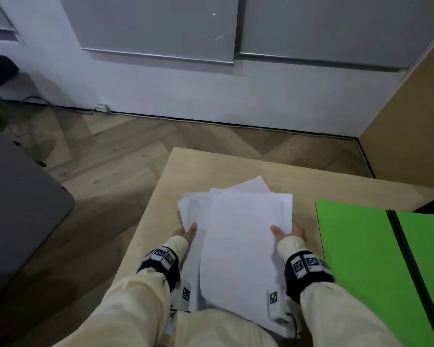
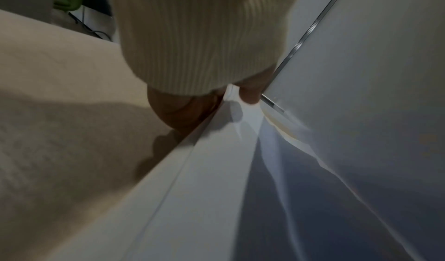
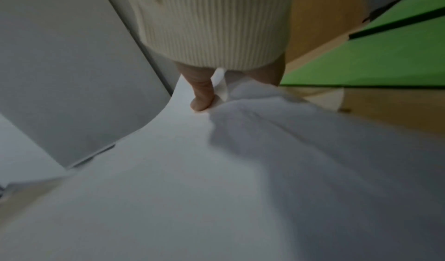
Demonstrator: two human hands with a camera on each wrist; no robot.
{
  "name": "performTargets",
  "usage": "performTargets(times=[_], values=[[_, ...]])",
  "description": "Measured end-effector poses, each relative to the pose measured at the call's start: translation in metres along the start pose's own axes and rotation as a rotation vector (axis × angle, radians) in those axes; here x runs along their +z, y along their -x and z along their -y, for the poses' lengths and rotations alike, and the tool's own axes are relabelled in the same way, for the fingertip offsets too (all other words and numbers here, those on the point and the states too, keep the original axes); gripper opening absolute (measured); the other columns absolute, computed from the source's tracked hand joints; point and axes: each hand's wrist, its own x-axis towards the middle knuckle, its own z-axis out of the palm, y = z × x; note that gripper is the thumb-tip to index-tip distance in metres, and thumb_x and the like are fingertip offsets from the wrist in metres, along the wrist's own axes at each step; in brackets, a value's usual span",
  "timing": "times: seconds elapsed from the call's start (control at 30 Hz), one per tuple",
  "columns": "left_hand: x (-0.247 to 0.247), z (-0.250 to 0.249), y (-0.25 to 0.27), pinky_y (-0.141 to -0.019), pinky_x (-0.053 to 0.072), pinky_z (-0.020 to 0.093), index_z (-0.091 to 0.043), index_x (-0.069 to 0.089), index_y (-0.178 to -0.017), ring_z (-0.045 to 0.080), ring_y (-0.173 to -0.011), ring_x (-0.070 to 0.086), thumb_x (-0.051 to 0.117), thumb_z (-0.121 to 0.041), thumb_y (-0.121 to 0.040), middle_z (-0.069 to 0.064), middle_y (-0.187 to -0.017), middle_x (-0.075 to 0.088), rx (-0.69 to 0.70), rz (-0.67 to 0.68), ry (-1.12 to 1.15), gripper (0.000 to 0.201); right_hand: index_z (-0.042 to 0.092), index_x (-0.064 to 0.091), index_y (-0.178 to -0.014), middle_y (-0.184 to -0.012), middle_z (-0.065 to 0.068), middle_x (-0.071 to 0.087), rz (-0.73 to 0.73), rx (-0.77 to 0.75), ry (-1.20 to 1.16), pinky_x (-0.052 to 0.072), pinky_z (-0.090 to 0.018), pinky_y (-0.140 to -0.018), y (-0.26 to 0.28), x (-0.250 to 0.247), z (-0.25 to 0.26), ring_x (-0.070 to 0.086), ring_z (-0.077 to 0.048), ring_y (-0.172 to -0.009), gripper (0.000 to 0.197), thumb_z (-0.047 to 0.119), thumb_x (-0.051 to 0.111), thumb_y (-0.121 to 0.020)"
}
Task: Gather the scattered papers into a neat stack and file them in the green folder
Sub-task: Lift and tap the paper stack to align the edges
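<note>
A person in cream ribbed sleeves holds a loose pile of white papers above a pale wooden table, one hand on each long side. The left hand grips the left edge with its thumb on top; the right hand pinches the right edge, thumb pressed on the top sheet and fingers underneath, as the right wrist view shows clearly. The sheets are not yet squared: corners fan out at the far end, and the pile's long axis runs away from the body. The green folder lies flat on the table just to the right of the pile, close beside the right hand and well apart from the left, its long axis roughly parallel to the papers, with a dark band crossing it lengthwise. Filing will likely mean carrying the pile rightward, so the right hand leads. The sheets look blank; no writing or brand is readable. The black wrist bands carry square black-and-white coded markers.
</note>
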Motion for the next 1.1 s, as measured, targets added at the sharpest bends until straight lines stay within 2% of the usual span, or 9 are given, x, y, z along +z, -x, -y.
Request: performTargets(times=[0.07, 0.17, 0.33, 0.43, 0.5, 0.63, 0.7, 0.83, 1.1], values=[[0.0, -0.003, 0.003, -0.109, 0.036, 0.04, 0.001, 0.04, -0.139, 0.037, -0.131, 0.044, 0.033, -0.062, -0.089, 0.02, -0.144, 0.043, -0.031, -0.005, -0.012, 0.081, 0.005, 0.054, -0.124, -0.117, -0.02, 0.064, 0.09, -0.045, 0.097, 0.047, -0.031, -0.08, 0.003, 0.01, -0.009, 0.061, -0.028, -0.098, 0.05, 0.019, 0.07, -0.079], [0.0, -0.005, 0.001, -0.107, 0.039, 0.037, 0.002, 0.044, -0.136, 0.037, -0.127, 0.048, 0.033, -0.068, -0.085, 0.021, -0.14, 0.047, -0.057, -0.004, 0.028, 0.087, 0.007, 0.032, -0.139, -0.141, -0.016, 0.042, 0.191, -0.063, 0.355, 0.037, -0.042, -0.106, 0.005, 0.022, -0.013, 0.042, -0.033, -0.13, 0.065, 0.024, 0.063, -0.085], [0.015, 0.009, -0.02, -0.108, 0.039, 0.044, -0.002, 0.046, -0.135, 0.034, -0.121, 0.055, 0.079, -0.071, -0.035, 0.016, -0.134, 0.056, -0.026, 0.051, 0.307, 0.125, 0.005, 0.031, -0.134, -0.135, -0.019, 0.04, 0.092, 0.083, 0.495, 0.036, -0.045, -0.102, 0.016, 0.025, -0.022, 0.041, -0.036, -0.126, 0.056, 0.015, 0.058, -0.087], [0.014, 0.001, 0.003, -0.089, 0.049, 0.037, 0.001, 0.054, -0.125, 0.034, -0.101, 0.063, 0.078, -0.033, -0.07, 0.02, -0.118, 0.064, 0.022, 0.019, 0.209, 0.069, 0.005, 0.034, -0.132, -0.132, -0.017, 0.046, 0.269, -0.054, 0.595, 0.04, -0.036, -0.099, 0.029, 0.038, -0.026, 0.048, -0.032, -0.122, 0.044, 0.016, 0.049, -0.092], [0.013, 0.002, 0.005, -0.085, 0.05, 0.037, 0.0, 0.053, -0.126, 0.036, -0.1, 0.063, 0.072, -0.023, -0.077, 0.022, -0.115, 0.065, 0.026, -0.047, 0.095, 0.057, 0.008, 0.04, -0.13, -0.133, -0.017, 0.045, 0.308, -0.102, 0.619, 0.041, -0.034, -0.099, 0.027, 0.038, -0.022, 0.048, -0.031, -0.121, 0.039, 0.018, 0.047, -0.092], [0.006, 0.005, 0.003, -0.093, 0.045, 0.036, 0.004, 0.049, -0.131, 0.039, -0.114, 0.057, 0.064, -0.01, -0.084, 0.025, -0.124, 0.059, 0.034, -0.073, 0.03, 0.051, 0.012, 0.045, -0.126, -0.134, -0.016, 0.041, 0.009, 0.093, 0.598, 0.04, -0.045, -0.098, 0.005, -0.012, -0.023, 0.041, -0.036, -0.122, 0.049, 0.018, 0.063, -0.081], [0.004, 0.008, 0.002, -0.093, 0.043, 0.034, 0.004, 0.047, -0.132, 0.038, -0.116, 0.056, 0.063, -0.008, -0.085, 0.024, -0.127, 0.058, 0.043, -0.08, 0.024, 0.052, 0.007, 0.044, -0.126, -0.132, -0.019, 0.042, -0.012, 0.091, 0.592, 0.041, -0.044, -0.096, -0.006, -0.036, -0.033, 0.044, -0.038, -0.119, 0.053, 0.018, 0.066, -0.079], [0.005, 0.009, 0.0, -0.095, 0.044, 0.035, 0.002, 0.047, -0.134, 0.038, -0.117, 0.056, 0.064, -0.014, -0.084, 0.023, -0.128, 0.058, 0.047, -0.066, 0.036, 0.054, 0.0, 0.047, -0.124, -0.126, -0.02, 0.055, 0.156, 0.001, 0.551, 0.042, -0.032, -0.085, -0.015, -0.052, -0.036, 0.055, -0.034, -0.112, 0.046, 0.024, 0.059, -0.087], [-0.004, 0.017, -0.01, -0.1, 0.04, 0.038, 0.005, 0.046, -0.134, 0.04, -0.122, 0.052, 0.057, -0.011, -0.09, 0.024, -0.132, 0.055, 0.007, -0.11, 0.14, 0.048, 0.005, 0.04, -0.138, -0.142, -0.01, 0.047, 0.478, 0.009, 0.741, 0.04, -0.03, -0.103, -0.008, -0.064, -0.045, 0.048, -0.025, -0.128, 0.05, 0.022, 0.053, -0.092]])
